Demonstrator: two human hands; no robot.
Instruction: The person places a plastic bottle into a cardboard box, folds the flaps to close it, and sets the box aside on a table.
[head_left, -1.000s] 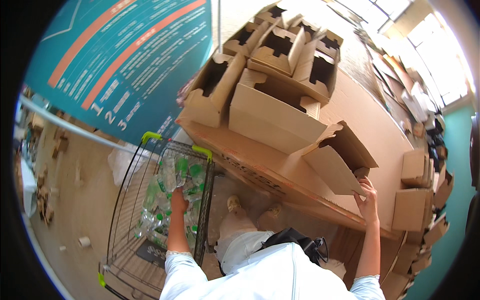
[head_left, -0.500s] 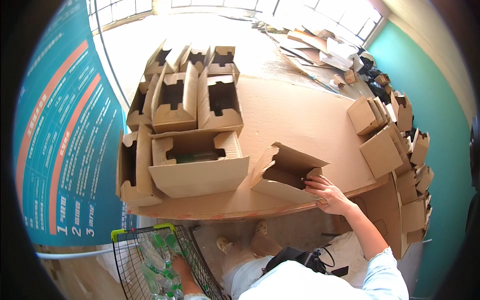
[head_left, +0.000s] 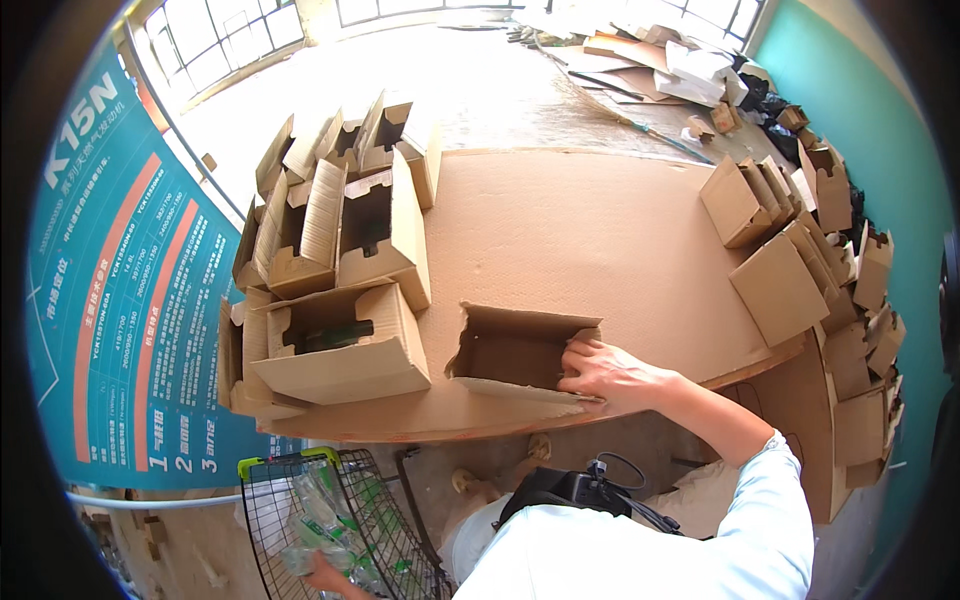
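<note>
An open-topped cardboard box point(head_left: 525, 388), bare inside as far as I can see, stands near the table's front edge. My right hand point(head_left: 612, 374) is closed over its right end, fingers bent over the rim. Down to the left, my left hand point(head_left: 324, 574) reaches into a black wire cart point(head_left: 262, 520) with bright green corner pieces. Its fingers close around a clear plastic bottle point(head_left: 298, 558), partly hidden among several others with green labels and caps point(head_left: 340, 512).
Several open boxes point(head_left: 375, 225) crowd the table's left side, the nearest point(head_left: 345, 370) with something greenish inside. More boxes point(head_left: 780, 300) are stacked at the right. A blue printed banner point(head_left: 140, 330) stands left; cardboard scraps point(head_left: 630, 75) lie on the floor behind.
My right hand has taken a firmer grip on the box's end, and the box now stands squarer. In the cart, my left hand has shifted toward the near-left bottles. The whole view has turned.
</note>
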